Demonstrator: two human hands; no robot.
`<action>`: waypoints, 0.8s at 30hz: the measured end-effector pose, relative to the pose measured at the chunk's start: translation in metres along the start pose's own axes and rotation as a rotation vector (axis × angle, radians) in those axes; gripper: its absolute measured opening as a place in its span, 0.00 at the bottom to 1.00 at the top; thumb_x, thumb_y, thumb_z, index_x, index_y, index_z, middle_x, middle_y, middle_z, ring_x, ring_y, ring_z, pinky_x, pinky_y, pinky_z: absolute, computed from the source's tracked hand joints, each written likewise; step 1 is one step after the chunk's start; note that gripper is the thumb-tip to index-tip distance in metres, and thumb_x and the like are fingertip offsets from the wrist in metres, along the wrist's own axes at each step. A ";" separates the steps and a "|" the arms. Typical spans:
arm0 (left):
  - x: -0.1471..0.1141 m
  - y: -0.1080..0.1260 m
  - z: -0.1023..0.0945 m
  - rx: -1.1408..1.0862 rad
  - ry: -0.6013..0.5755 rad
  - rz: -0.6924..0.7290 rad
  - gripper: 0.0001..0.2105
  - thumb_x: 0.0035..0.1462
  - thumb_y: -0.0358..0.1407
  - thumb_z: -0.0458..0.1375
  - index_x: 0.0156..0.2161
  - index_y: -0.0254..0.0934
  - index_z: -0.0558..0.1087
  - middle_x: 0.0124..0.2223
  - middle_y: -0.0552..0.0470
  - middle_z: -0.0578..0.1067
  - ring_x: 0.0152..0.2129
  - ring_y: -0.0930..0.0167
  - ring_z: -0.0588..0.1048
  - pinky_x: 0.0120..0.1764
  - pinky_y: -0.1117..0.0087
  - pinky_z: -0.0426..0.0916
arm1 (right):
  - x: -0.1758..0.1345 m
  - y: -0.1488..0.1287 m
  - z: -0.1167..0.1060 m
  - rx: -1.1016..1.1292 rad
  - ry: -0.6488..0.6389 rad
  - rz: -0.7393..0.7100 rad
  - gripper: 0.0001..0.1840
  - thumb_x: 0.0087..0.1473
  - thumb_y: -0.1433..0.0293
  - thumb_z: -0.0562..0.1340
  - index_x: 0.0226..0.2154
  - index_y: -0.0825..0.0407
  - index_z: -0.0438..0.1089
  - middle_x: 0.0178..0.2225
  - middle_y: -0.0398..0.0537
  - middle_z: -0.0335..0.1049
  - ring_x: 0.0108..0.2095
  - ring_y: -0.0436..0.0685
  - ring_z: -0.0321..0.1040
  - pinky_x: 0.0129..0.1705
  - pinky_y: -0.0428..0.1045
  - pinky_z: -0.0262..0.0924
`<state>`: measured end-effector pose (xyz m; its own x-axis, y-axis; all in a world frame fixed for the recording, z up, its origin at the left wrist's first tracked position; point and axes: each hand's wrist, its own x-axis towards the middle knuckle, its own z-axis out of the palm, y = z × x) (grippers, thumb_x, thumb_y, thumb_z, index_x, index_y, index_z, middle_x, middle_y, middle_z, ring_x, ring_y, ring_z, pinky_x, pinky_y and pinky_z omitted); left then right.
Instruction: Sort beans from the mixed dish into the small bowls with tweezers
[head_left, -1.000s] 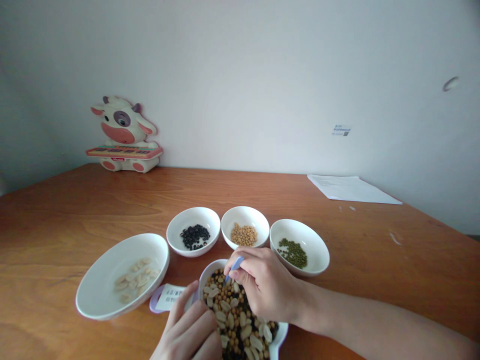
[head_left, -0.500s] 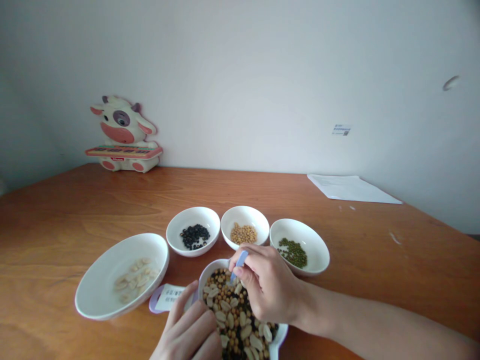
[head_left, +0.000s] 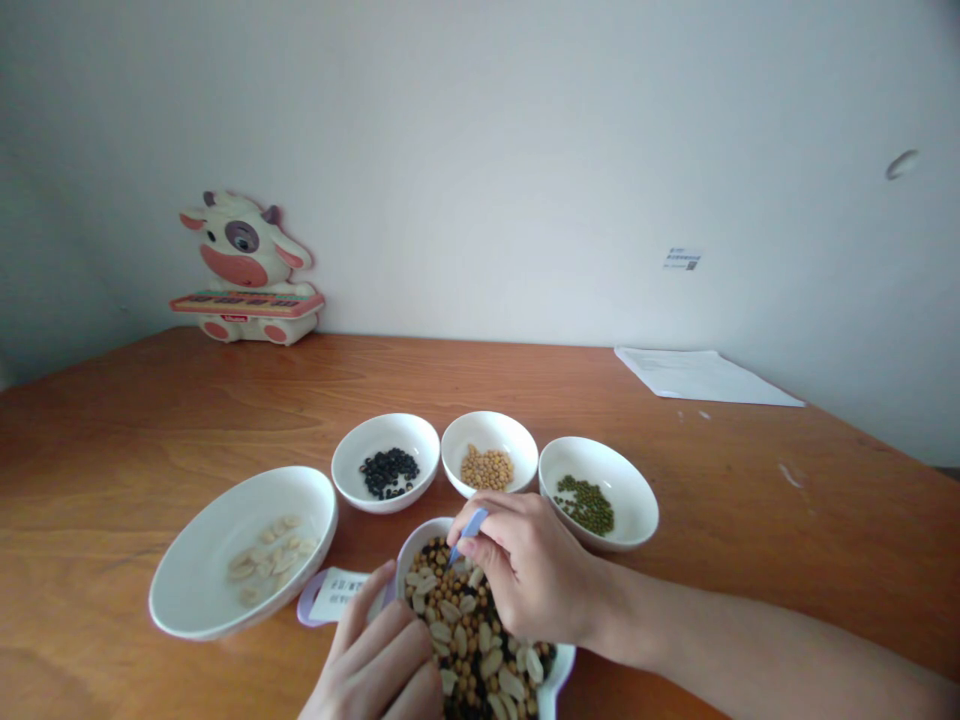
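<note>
A white-and-purple handled bowl (head_left: 553, 690) full of mixed peanuts, yellow beans and dark beans stands at the front edge of view. My left hand (head_left: 386, 660) is closed at its left rim, index finger along the edge, thumb hidden. Over the bowl's far part, my right hand (head_left: 536, 570) pinches small blue plastic tweezers (head_left: 466, 533), their tip down among the beans. Just beyond are white bowls: one of black beans (head_left: 390, 472), one of yellow soybeans (head_left: 487, 468) and one of green mung beans (head_left: 586, 506). A larger white bowl (head_left: 180, 560) with peanuts (head_left: 271, 560) is on the left.
A white label (head_left: 335, 596) lies on the bowl's purple left handle. At the back left of the wooden table (head_left: 465, 375) stands a cow-shaped toy keyboard (head_left: 247, 275). Papers (head_left: 701, 375) lie at the back right, against the wall, which bears a small sticker (head_left: 682, 260).
My right hand has shifted slightly left with the tweezers, which now lean more and have their tip further left over the beans. My left hand has stayed in place.
</note>
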<state>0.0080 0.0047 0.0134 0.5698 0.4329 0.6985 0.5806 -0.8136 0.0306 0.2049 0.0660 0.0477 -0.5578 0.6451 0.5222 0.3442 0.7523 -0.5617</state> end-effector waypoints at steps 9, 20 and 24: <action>-0.004 -0.001 0.000 0.000 -0.004 0.004 0.20 0.73 0.31 0.41 0.26 0.39 0.59 0.24 0.60 0.65 0.23 0.76 0.70 0.61 0.65 0.60 | 0.001 -0.002 0.000 -0.004 -0.004 -0.005 0.12 0.60 0.77 0.54 0.31 0.57 0.72 0.31 0.54 0.76 0.32 0.57 0.75 0.37 0.50 0.68; -0.001 0.001 0.002 0.001 0.015 -0.006 0.21 0.74 0.31 0.40 0.25 0.39 0.58 0.23 0.60 0.64 0.22 0.76 0.68 0.57 0.66 0.63 | -0.001 -0.001 0.001 0.002 -0.004 0.012 0.11 0.59 0.77 0.54 0.31 0.55 0.71 0.31 0.53 0.76 0.32 0.57 0.74 0.36 0.50 0.69; -0.001 0.000 0.001 0.007 0.006 0.000 0.19 0.72 0.29 0.42 0.26 0.39 0.58 0.23 0.60 0.64 0.22 0.76 0.69 0.57 0.66 0.64 | 0.000 -0.002 -0.001 -0.003 -0.007 0.017 0.11 0.59 0.77 0.54 0.31 0.54 0.71 0.30 0.52 0.76 0.31 0.57 0.73 0.36 0.50 0.69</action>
<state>0.0081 0.0050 0.0122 0.5663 0.4308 0.7027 0.5850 -0.8107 0.0256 0.2046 0.0647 0.0496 -0.5566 0.6571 0.5083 0.3562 0.7415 -0.5686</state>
